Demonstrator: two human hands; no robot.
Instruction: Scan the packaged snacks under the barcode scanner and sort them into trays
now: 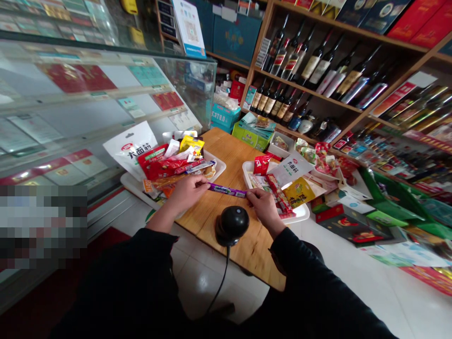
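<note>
Between my two hands a slim purple candy stick pack is stretched out level. My left hand pinches its left end, and my right hand pinches its right end. Just below it a black scanner with a round head and a cable stands on the wooden table. To the left, a white tray is heaped with snack packets, among them a big white bag. A second white tray on the right holds more packets, including a yellow one.
A glass display counter runs along the left. Wooden shelves of bottles rise behind. Green and teal boxes stand beyond the table; cartons crowd the floor at right. The scanner's cable hangs over the near table edge.
</note>
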